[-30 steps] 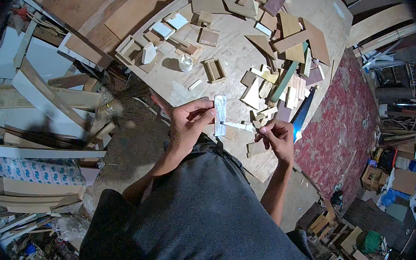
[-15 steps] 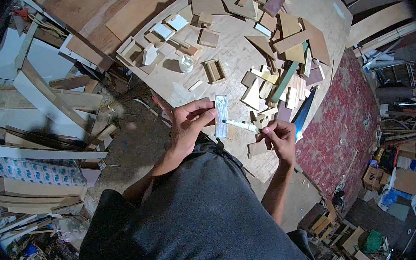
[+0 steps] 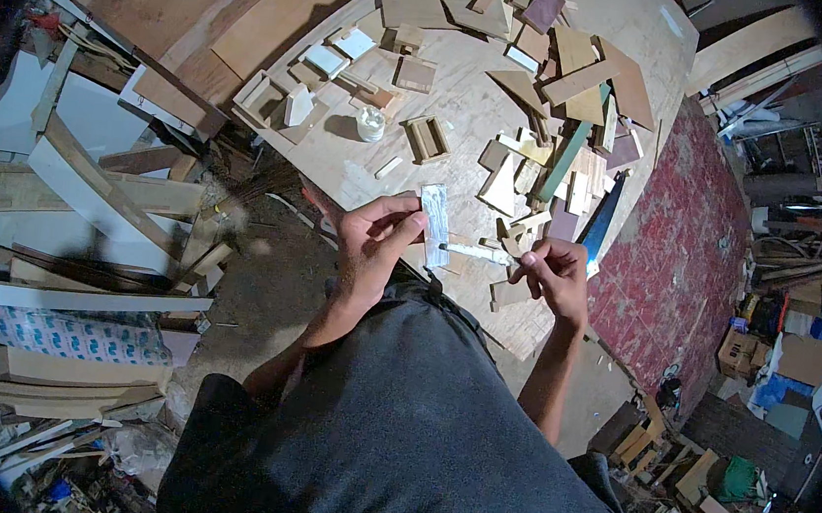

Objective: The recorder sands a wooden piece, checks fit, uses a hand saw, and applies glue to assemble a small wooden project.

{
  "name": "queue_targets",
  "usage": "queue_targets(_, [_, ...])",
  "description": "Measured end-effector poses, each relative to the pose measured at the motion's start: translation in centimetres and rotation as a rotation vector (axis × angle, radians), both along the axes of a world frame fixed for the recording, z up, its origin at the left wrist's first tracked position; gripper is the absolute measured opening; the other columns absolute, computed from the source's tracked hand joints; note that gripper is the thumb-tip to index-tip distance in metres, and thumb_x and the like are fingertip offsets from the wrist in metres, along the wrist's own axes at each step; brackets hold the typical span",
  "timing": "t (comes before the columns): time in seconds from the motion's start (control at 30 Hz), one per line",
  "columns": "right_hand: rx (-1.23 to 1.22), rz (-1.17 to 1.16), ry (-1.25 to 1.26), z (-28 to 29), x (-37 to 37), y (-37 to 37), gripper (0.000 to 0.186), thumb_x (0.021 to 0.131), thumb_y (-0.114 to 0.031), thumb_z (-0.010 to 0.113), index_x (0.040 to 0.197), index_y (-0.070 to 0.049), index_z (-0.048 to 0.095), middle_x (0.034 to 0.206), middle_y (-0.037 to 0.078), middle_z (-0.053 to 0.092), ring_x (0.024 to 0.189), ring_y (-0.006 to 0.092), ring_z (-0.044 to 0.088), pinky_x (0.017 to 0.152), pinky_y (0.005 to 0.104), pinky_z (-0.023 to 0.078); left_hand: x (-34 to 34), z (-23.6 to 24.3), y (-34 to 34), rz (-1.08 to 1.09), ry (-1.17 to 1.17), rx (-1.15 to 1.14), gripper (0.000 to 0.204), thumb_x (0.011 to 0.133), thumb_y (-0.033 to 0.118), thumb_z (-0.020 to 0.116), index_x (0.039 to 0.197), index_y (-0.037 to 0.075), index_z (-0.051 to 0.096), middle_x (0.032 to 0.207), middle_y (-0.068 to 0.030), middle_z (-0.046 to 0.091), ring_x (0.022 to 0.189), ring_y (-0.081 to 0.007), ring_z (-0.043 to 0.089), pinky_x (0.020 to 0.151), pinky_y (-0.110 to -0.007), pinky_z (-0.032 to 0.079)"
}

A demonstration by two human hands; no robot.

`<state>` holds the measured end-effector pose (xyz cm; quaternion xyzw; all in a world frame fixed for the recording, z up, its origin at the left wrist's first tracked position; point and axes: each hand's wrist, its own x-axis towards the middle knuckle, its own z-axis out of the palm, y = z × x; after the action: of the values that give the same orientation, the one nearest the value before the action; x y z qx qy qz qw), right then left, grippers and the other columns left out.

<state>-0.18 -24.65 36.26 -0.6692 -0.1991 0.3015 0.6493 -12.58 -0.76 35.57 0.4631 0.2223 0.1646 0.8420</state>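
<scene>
My left hand (image 3: 380, 242) pinches the left edge of a small flat rectangular piece (image 3: 434, 221) between thumb and fingers, above the table's near edge. White, streaky coating covers its upper face. In my right hand (image 3: 557, 279) is a slim brush (image 3: 478, 254) smeared with white, gripped at its right end. Its dark tip points left and meets the lower part of the piece. Beyond my hands stand a small jar (image 3: 370, 124) with white stuff in it and a small open wooden box (image 3: 427, 140). A short pale strip (image 3: 389, 167) lies near the jar.
Wood offcuts (image 3: 578, 65) crowd the right side of the pale worktable (image 3: 330, 172). A blue handsaw (image 3: 600, 220) lies along its right edge. More small boxes and blocks (image 3: 326, 60) sit at the back left. Boards (image 3: 91, 186) are stacked left of me; reddish floor (image 3: 669, 252) is at right.
The brush tip has slid down the piece toward its lower end. The piece has shifted slightly, while both hands stay in nearly the same places.
</scene>
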Motion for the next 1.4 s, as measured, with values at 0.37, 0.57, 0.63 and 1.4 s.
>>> queue_targets(0.37, [0.082,-0.100,-0.019,0.5,-0.2,2.8,0.028,0.092,-0.010,0.064,0.067,-0.001,0.055,0.055,0.005,0.053,0.041,0.0097,0.049,0.050,0.0315,0.055,0.1,-1.4,1.1,-0.160,0.011,-0.397,0.018,0.086,0.004,0.065,0.103,0.000,0.066,0.096,-0.0072,0.068,0.083,-0.0135,0.067,0.074,-0.025,0.057])
queue_targets(0.57, [0.060,-0.075,-0.060,0.9,-0.3,3.0,0.027,0.092,-0.008,0.063,0.067,-0.001,0.055,0.055,0.005,0.054,0.041,0.0091,0.049,0.050,0.0306,0.054,0.2,-0.2,1.7,-0.238,0.010,-0.550,0.015,0.087,0.005,0.063,0.102,0.004,0.065,0.095,-0.0052,0.069,0.082,-0.0124,0.067,0.075,-0.025,0.057])
queue_targets(0.63, [0.057,-0.074,-0.058,1.0,-0.4,3.1,0.027,0.092,-0.008,0.063,0.067,-0.002,0.056,0.055,0.005,0.054,0.040,0.0091,0.049,0.050,0.0303,0.054,0.2,-0.8,1.8,-0.268,-0.033,-0.571,0.016,0.087,0.006,0.063,0.103,0.004,0.064,0.097,-0.0057,0.069,0.083,-0.0126,0.067,0.076,-0.025,0.057])
queue_targets(1.4, [0.084,-0.298,-0.106,4.6,-5.5,6.0,0.016,0.088,-0.008,0.070,0.079,0.005,0.066,0.065,0.011,0.065,0.051,0.0110,0.059,0.041,0.0227,0.044,0.0,1.0,1.4,0.227,-0.354,0.491,0.045,0.078,0.008,0.071,0.118,-0.003,0.054,0.116,-0.0147,0.057,0.105,-0.0211,0.056,0.095,-0.036,0.045])
